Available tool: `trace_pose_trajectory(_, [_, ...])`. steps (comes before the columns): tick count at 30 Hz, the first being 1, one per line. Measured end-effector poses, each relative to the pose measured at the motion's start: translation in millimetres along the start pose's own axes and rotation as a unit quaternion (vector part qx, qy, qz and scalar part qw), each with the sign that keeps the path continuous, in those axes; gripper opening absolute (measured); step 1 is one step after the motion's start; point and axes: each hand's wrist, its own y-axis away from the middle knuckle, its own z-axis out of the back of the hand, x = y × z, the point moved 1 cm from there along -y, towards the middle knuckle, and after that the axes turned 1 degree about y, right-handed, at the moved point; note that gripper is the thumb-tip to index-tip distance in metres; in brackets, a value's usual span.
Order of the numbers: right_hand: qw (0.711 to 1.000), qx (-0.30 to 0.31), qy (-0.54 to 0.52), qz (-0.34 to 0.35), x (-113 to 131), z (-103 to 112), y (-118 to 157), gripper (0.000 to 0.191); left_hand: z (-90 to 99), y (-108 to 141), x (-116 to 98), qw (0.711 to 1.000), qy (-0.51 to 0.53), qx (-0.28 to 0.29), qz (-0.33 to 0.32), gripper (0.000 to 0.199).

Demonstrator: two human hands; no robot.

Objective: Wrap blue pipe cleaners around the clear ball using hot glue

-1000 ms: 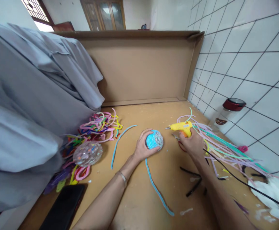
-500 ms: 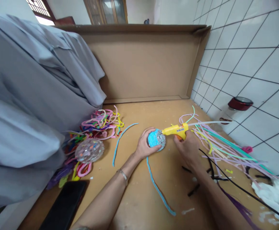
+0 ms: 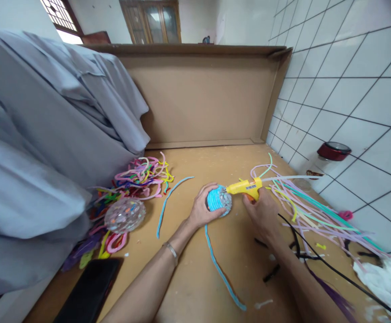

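The glue gun (image 3: 245,187) had moved left since the earliest frame, from just beside the ball (image 3: 219,200) to where its nozzle met the ball's side, or very nearly; contact could not be told for certain. The right hand (image 3: 262,213) had travelled with it, its grip closed around the handle, fingers by the orange trigger. A pale glue stick (image 3: 291,177) stuck out of the gun's back.

The left hand (image 3: 204,208) held the ball near the middle of the table (image 3: 188,287), its grip curved around the blue-wrapped side, thumb below and fingers above. The ball's right side was greyish and unwrapped. A blue strip (image 3: 220,271) ran from below the left hand toward the near edge, and a second strip (image 3: 169,202) lay curved to the left.

Farther left, a clear ball (image 3: 124,215) rested beside a colourful pile (image 3: 140,177), with a phone (image 3: 89,291) nearer the person. Pastel stems (image 3: 313,206) were spread out right of the gun.
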Motion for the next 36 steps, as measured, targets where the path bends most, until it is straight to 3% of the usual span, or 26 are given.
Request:
trace_pose_trajectory(15, [1.000, 0.002, -0.008, -0.004, -1.0, 2.6, -3.2, 0.029, 0.6, -1.1, -1.5, 1.000, -0.004, 0.010, -0.009, 0.067])
trace_pose_trajectory(29, [0.998, -0.001, -0.009, 0.056, -2.8, 6.1, -3.9, 0.030, 1.3, -1.6, -3.1, 1.000, -0.016, 0.010, -0.014, 0.066])
trace_pose_trajectory(36, [0.998, -0.020, -0.031, 0.047, -3.9, 7.9, -5.1, 0.029, 0.5, -1.3, -2.5, 1.000, -0.011, 0.008, -0.010, 0.066])
